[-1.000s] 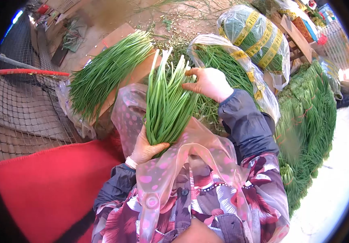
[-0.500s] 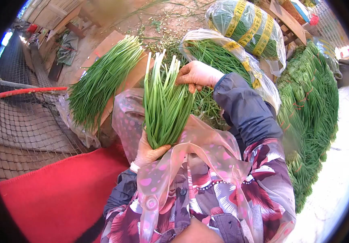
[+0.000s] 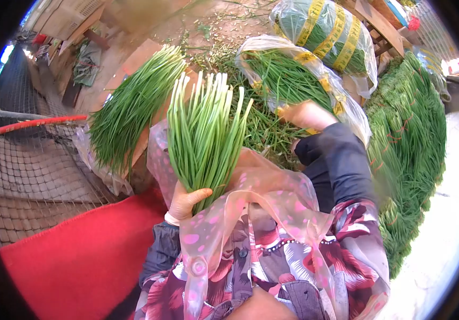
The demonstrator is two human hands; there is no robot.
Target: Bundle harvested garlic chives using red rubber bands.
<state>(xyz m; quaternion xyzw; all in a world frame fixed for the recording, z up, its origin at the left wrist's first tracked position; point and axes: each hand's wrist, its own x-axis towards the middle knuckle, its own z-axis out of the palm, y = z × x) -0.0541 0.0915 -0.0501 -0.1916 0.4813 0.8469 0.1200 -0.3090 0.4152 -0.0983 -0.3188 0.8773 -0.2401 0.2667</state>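
My left hand (image 3: 188,201) is wrapped round the lower, leafy end of a bunch of chives (image 3: 203,133), whose pale stem ends point up and fan apart. Away to the right, my right hand (image 3: 309,115) is smeared by motion, and its fingers cannot be made out. It is beside the mouth of a clear plastic bag (image 3: 365,130) of loose chives (image 3: 293,80), above a heap of scraps (image 3: 275,136). A second trimmed pile of chives (image 3: 136,104) lies on a board to the left, stem ends away from me.
A stuffed clear bag bound with yellow tape (image 3: 328,45) lies at the back right. A long stack of tied green bundles (image 3: 408,138) runs down the right side. Netting (image 3: 37,176) with a red-edged hoop and a red cloth (image 3: 91,250) are on the left.
My right hand has left the stem ends and swung right and down towards the bag. My left hand has shifted slightly left with the bunch, whose tops have spread wider.
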